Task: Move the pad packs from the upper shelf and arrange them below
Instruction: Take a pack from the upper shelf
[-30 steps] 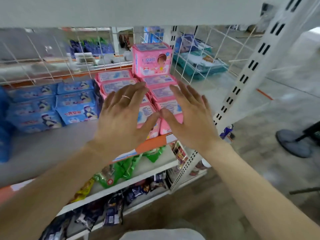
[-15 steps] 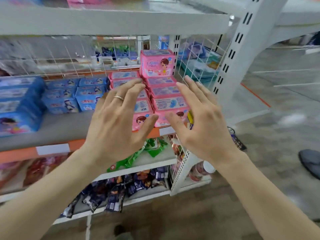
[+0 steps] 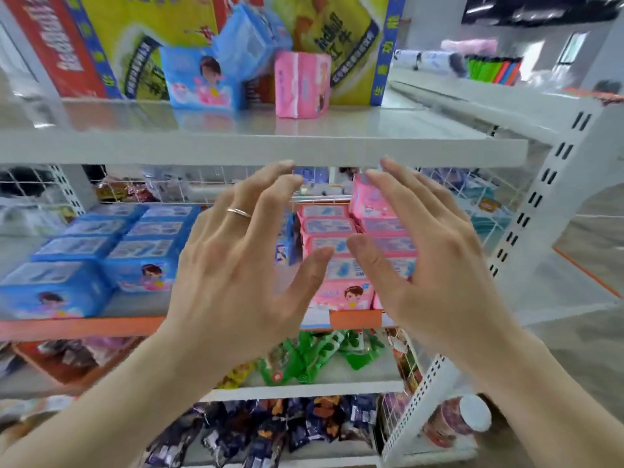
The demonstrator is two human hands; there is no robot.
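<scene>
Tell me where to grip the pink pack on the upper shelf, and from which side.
Probably across its left and right sides, coming from the front: the pink pack stands upright on the upper shelf, apart from the blue pack, both flanks free.

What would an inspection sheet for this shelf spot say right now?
Surface: upper shelf, grey, partly bare; lower shelf with an orange front strip.
Job's things: blue pack, tilted blue pack and pink pack on the upper shelf; pink rows and blue rows below.
Clutter: boxes behind the upper packs; green packets, dark packets and a cup lower down.
Grippers: left hand and right hand open, fingers spread, holding nothing, in front of the lower shelf.
Cables: nothing seen.
Surroundings: white upright, wire mesh, grey floor.
</scene>
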